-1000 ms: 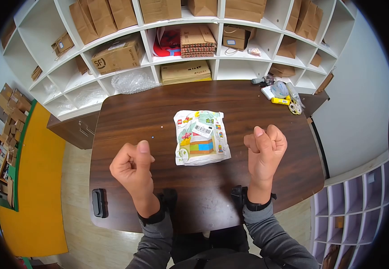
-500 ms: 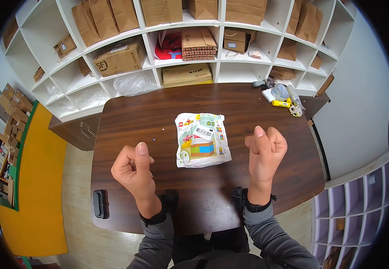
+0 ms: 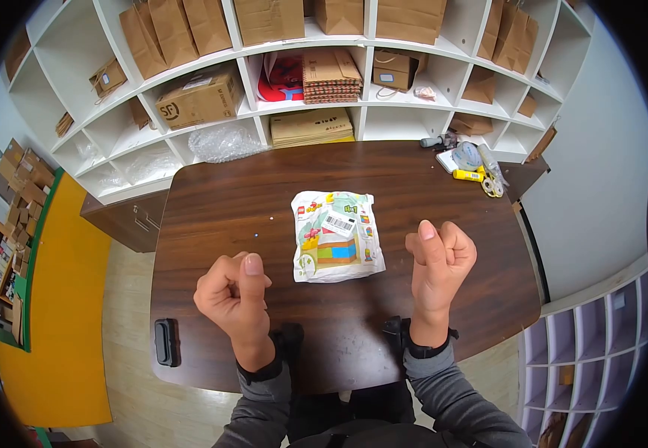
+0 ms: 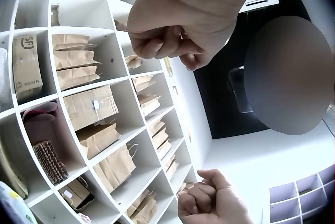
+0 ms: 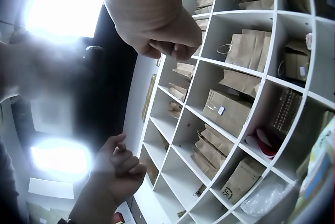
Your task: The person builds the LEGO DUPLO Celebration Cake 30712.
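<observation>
A white plastic toy packet [image 3: 331,257] with colourful brick pictures and a barcode sticker lies flat on the brown table. My left hand [image 3: 236,295] is raised to its left and nearer to me, fingers curled into the palm and thumb on top. On the other side my right hand [image 3: 441,257] is held up in much the same fist. Neither hand holds or touches anything. In the left wrist view the left hand [image 4: 183,20] shows curled from above, and the right wrist view shows the right hand [image 5: 157,20] likewise.
A black case [image 3: 166,342] lies at the table's left front corner. Tape rolls and a yellow glue stick [image 3: 468,175] sit at the back right. Behind the table stand white shelves [image 3: 406,119] with paper bags and a cardboard box [image 3: 201,97]. Bubble wrap [image 3: 227,142] lies low on them.
My left hand has shifted a little right and down in the head view. The right hand has dropped slightly, still in a fist. The packet rests in the same place on the table.
</observation>
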### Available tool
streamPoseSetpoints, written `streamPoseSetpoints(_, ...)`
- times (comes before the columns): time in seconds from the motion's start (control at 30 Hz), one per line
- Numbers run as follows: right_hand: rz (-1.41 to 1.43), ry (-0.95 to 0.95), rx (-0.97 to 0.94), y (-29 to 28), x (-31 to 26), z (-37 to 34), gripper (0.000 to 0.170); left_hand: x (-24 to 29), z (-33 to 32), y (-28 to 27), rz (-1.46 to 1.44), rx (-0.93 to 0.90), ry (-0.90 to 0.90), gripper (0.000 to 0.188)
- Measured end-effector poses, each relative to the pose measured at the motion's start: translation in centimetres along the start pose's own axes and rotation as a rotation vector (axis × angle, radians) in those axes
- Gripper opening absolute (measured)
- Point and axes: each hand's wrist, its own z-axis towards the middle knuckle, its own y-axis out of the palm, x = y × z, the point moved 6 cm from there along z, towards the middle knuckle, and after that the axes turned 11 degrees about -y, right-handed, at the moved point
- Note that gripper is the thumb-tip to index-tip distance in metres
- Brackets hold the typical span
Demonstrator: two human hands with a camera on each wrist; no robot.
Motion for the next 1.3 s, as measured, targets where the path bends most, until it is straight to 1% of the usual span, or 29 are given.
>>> streamPoseSetpoints(0.07,-0.002,-0.003,0.0,0.0,-0.1,0.0,0.05,-0.1,0.0,-0.1,-0.001,0.004,-0.006,0.038)
streamPoseSetpoints(0.23,0.01,-0.001,0.007,0.0,-0.3,0.1,0.05,0.2,-0.1,0.0,-0.036,-0.018,0.049,0.036)
streamPoseSetpoints(0.47,-0.015,-0.016,0.008,0.0,-0.3,0.1,0.05,0.2,-0.3,0.2,-0.038,-0.032,0.044,0.035)
streamPoseSetpoints(0.57,-0.018,-0.019,0.016,-0.1,-0.4,0.1,0.05,0.3,-0.2,0.1,-0.048,-0.043,0.072,0.035)
streamPoseSetpoints(0.87,-0.044,-0.036,0.021,-0.2,-0.5,0.1,0.051,0.2,-0.2,-0.2,-0.04,-0.015,0.047,0.035)
streamPoseSetpoints(0.97,-0.058,-0.048,0.027,-0.3,-0.6,0.2,0.051,0.4,-0.2,-0.3,-0.051,0.008,0.077,0.036)
streamPoseSetpoints(1.03,-0.071,-0.057,0.033,-0.4,-0.6,0.3,0.051,0.9,-0.3,-0.2,-0.041,-0.007,0.133,0.04)
streamPoseSetpoints(1.17,-0.086,-0.062,0.031,-0.5,-0.6,0.3,0.051,0.8,-0.1,-0.4,-0.035,0.014,0.115,0.04)
streamPoseSetpoints(1.23,-0.102,-0.066,0.028,-0.6,-0.6,0.2,0.051,0.7,0.0,-0.8,-0.084,0.036,0.143,0.036)
streamPoseSetpoints(1.3,-0.138,-0.067,0.012,-0.6,-0.6,0.1,0.052,0.7,0.0,-1.0,-0.092,0.043,0.15,0.037)
